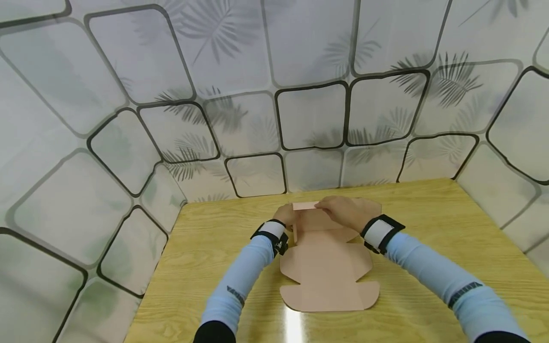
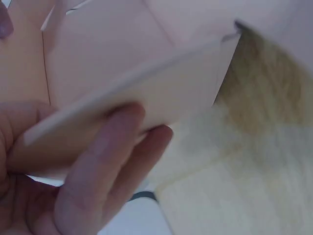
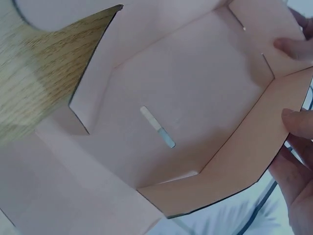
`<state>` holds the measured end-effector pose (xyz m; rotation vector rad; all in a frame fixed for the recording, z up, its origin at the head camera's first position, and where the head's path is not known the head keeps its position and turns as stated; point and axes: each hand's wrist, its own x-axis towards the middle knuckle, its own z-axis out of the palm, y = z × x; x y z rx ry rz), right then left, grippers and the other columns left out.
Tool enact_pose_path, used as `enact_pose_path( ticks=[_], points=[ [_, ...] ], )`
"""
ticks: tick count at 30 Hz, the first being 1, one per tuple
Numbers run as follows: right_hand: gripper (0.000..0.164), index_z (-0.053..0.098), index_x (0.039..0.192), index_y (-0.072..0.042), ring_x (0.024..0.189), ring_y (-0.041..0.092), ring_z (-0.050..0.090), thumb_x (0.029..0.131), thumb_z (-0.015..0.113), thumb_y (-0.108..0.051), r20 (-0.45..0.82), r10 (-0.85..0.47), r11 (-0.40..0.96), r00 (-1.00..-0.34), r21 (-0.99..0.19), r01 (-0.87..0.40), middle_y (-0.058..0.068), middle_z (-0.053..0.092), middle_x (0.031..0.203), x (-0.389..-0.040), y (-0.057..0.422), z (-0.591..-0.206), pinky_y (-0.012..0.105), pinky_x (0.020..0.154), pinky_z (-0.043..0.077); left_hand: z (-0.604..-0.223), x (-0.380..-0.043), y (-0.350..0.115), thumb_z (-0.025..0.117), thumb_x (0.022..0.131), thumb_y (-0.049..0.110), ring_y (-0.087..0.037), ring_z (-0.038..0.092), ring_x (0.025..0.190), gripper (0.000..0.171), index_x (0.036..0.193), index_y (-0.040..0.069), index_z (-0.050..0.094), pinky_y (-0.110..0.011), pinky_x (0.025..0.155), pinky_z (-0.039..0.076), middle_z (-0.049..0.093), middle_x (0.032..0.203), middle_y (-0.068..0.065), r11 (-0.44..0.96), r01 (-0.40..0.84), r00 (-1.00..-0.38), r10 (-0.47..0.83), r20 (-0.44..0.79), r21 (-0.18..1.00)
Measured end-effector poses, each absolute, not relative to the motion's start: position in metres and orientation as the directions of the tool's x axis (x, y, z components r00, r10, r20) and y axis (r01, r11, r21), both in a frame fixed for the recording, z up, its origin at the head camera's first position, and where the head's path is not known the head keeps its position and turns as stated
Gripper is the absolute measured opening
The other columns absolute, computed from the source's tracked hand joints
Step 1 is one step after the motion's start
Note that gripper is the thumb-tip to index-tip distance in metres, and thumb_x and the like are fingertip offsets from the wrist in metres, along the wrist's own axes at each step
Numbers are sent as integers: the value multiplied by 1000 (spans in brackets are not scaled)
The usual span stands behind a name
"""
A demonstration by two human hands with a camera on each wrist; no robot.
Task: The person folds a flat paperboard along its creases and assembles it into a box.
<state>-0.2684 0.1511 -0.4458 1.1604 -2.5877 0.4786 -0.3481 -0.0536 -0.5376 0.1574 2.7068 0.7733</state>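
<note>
A pinkish-brown cardboard box blank [image 1: 328, 271] lies unfolded on the table, with its far-end flaps raised. At its far left corner my left hand [image 1: 286, 215] pinches a raised side flap [image 2: 161, 93], with the thumb on one face and fingers on the other. My right hand [image 1: 343, 212] grips the raised far flap [image 3: 234, 161] near its edge, thumb on the inner side. Close by in the right wrist view, a thumb of the left hand [image 3: 293, 48] lies on the adjoining flap. A narrow slot [image 3: 157, 127] cuts through the panel between the flaps.
The yellow wood-grain table [image 1: 206, 286] carries the blank. Behind it and at both sides stand pale cloth-like walls [image 1: 313, 114] printed with dark rounded outlines and leaves. Rounded flaps [image 1: 369, 294] of the blank spread toward the near side.
</note>
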Motion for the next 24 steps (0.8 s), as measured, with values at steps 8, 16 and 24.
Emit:
enact_pose_path(
  ticks=[8, 16, 24],
  points=[
    [43, 54, 127, -1, 114, 35, 55, 88, 40, 11, -16, -752, 612, -658, -385, -691, 19, 58, 125, -284, 164, -417, 44, 90, 47, -632, -416, -61, 49, 93, 25, -21, 58, 50, 27, 103, 6, 65, -33, 45, 47, 66, 80, -9, 894, 26, -960, 146, -237, 447],
    [66, 43, 137, -4, 117, 37, 51, 78, 44, 26, -148, -702, 707, -697, -266, -656, 19, 51, 133, -294, 180, -423, 46, 95, 43, -736, -496, -65, 56, 89, 34, -20, 60, 61, 31, 114, 16, 62, -35, 48, 49, 65, 100, -6, 902, -33, -961, 90, -262, 430],
    [53, 41, 139, -8, 115, 33, 54, 89, 52, 5, -105, -656, 740, -747, -281, -611, 15, 55, 130, -299, 178, -441, 46, 96, 43, -757, -514, -61, 56, 86, 36, -21, 59, 65, 23, 86, 16, 67, -36, 52, 47, 66, 90, -4, 931, -1, -981, 70, -181, 366]
  ],
)
